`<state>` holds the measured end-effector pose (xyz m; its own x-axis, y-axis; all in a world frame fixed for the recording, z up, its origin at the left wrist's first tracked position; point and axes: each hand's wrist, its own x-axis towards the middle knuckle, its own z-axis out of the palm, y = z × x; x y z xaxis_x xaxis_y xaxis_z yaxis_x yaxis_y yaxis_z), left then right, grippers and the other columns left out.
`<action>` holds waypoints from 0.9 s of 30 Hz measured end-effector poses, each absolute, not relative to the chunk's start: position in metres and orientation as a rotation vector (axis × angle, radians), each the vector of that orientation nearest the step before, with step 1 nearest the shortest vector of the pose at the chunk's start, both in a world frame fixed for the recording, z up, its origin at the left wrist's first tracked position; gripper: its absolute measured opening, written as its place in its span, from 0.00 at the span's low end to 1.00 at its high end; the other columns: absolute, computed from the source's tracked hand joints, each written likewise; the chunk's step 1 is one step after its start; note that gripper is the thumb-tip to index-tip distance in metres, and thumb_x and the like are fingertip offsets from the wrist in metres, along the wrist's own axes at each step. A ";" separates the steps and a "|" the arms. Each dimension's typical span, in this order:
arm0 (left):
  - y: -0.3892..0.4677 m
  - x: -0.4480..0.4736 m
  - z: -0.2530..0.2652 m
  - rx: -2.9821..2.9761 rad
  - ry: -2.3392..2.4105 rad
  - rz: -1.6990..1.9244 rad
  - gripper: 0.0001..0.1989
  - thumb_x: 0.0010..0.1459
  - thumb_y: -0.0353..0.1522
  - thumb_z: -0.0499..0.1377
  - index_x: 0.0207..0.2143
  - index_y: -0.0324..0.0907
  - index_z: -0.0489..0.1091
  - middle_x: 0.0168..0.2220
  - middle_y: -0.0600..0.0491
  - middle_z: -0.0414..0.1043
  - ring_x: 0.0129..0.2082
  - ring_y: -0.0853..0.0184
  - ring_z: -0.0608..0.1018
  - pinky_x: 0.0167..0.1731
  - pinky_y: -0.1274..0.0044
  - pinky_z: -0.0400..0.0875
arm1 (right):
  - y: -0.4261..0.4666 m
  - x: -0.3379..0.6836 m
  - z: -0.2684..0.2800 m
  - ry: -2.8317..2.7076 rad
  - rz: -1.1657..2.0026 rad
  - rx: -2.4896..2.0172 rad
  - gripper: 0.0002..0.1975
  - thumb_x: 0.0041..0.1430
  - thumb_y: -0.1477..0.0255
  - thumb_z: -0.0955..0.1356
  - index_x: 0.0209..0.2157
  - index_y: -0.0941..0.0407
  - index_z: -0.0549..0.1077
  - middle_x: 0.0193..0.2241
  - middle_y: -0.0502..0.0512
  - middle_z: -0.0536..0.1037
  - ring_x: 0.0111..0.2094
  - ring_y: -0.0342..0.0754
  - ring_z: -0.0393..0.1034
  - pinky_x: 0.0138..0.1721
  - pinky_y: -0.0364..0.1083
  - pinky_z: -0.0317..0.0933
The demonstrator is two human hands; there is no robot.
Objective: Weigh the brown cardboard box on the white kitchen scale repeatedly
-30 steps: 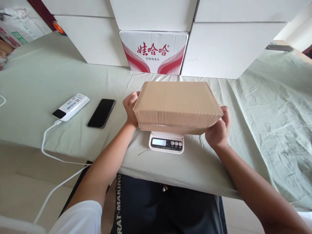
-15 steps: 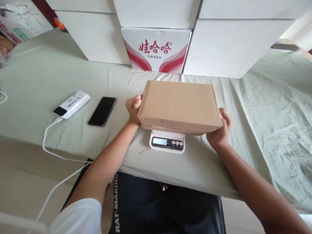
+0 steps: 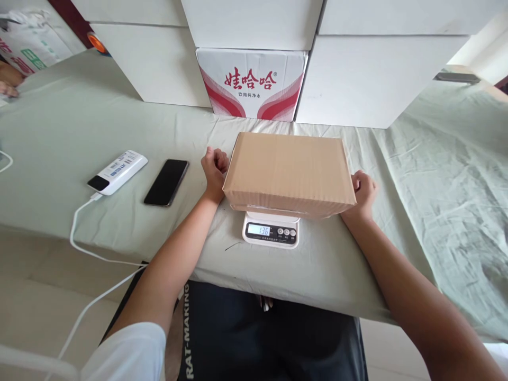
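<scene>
A plain brown cardboard box (image 3: 289,164) rests on a small white digital scale (image 3: 271,233), covering most of its platform. The scale's lit display appears to read 136. My left hand (image 3: 214,165) is beside the box's left end, its fingers curled into a loose fist. By the right end, my right hand (image 3: 363,193) is curled too, with its knuckles up. Neither hand grips the box. Whether either one still brushes its sides, I cannot tell.
A black phone (image 3: 166,182) and a white power bank (image 3: 118,172) with a white cable (image 3: 74,225) lie to the left on the green cloth (image 3: 130,127). White boxes (image 3: 349,79) and a red-and-white carton (image 3: 252,84) stand behind. Another person's hand (image 3: 8,87) shows far left.
Both hands have let go of the cardboard box and moved slightly outward. The box has settled lower on the scale, and the display has changed from about 20 to 136.
</scene>
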<state>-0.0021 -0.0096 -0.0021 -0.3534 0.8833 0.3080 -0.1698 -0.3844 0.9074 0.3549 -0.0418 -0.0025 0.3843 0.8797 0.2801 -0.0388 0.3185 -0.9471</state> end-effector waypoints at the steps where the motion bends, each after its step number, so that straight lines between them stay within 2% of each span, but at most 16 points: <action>1: -0.010 0.000 -0.001 1.097 1.068 1.845 0.39 0.71 0.66 0.51 0.20 0.48 0.49 0.17 0.61 0.42 0.17 0.69 0.58 0.21 0.72 0.57 | -0.043 0.353 -0.002 -1.008 0.783 -1.077 0.34 0.66 0.51 0.72 0.19 0.47 0.48 0.17 0.45 0.46 0.21 0.45 0.39 0.21 0.51 0.46; 5: -0.014 0.006 0.007 1.026 1.101 1.891 0.40 0.73 0.62 0.54 0.18 0.47 0.48 0.16 0.61 0.40 0.16 0.71 0.53 0.19 0.72 0.51 | -0.051 0.347 0.004 -1.048 0.844 -1.109 0.40 0.60 0.41 0.75 0.18 0.49 0.50 0.18 0.44 0.46 0.21 0.42 0.39 0.20 0.48 0.41; 8: -0.016 0.008 0.011 0.956 1.106 1.898 0.41 0.73 0.57 0.59 0.16 0.45 0.48 0.16 0.60 0.43 0.16 0.72 0.51 0.19 0.73 0.49 | -0.057 0.346 0.008 -1.093 0.881 -1.177 0.40 0.55 0.42 0.78 0.16 0.50 0.52 0.18 0.43 0.47 0.22 0.40 0.38 0.22 0.47 0.38; 13: -0.016 0.007 0.009 0.914 1.044 1.859 0.40 0.73 0.54 0.61 0.17 0.46 0.46 0.16 0.59 0.45 0.16 0.72 0.53 0.21 0.70 0.49 | -0.058 0.351 0.005 -1.131 0.885 -1.190 0.39 0.54 0.41 0.77 0.16 0.50 0.54 0.17 0.45 0.52 0.22 0.42 0.40 0.24 0.47 0.39; 19: -0.016 0.009 0.012 0.906 1.083 1.844 0.40 0.79 0.53 0.52 0.16 0.46 0.45 0.15 0.60 0.42 0.19 0.72 0.49 0.25 0.69 0.45 | -0.054 0.353 -0.003 -1.132 0.904 -1.172 0.37 0.52 0.40 0.78 0.16 0.50 0.56 0.17 0.45 0.53 0.22 0.43 0.43 0.24 0.47 0.41; 22: -0.017 0.010 0.014 0.895 1.089 1.842 0.40 0.81 0.51 0.51 0.16 0.45 0.47 0.16 0.60 0.43 0.20 0.72 0.49 0.25 0.70 0.45 | -0.054 0.353 -0.004 -1.136 0.919 -1.152 0.37 0.51 0.42 0.79 0.15 0.51 0.57 0.17 0.45 0.53 0.21 0.42 0.43 0.24 0.46 0.41; 27: -0.018 0.011 0.015 0.889 1.073 1.841 0.37 0.84 0.37 0.43 0.15 0.45 0.48 0.16 0.59 0.44 0.20 0.71 0.50 0.26 0.70 0.46 | -0.053 0.355 -0.008 -1.193 0.904 -1.131 0.38 0.53 0.40 0.77 0.16 0.50 0.55 0.16 0.44 0.51 0.21 0.42 0.42 0.24 0.46 0.41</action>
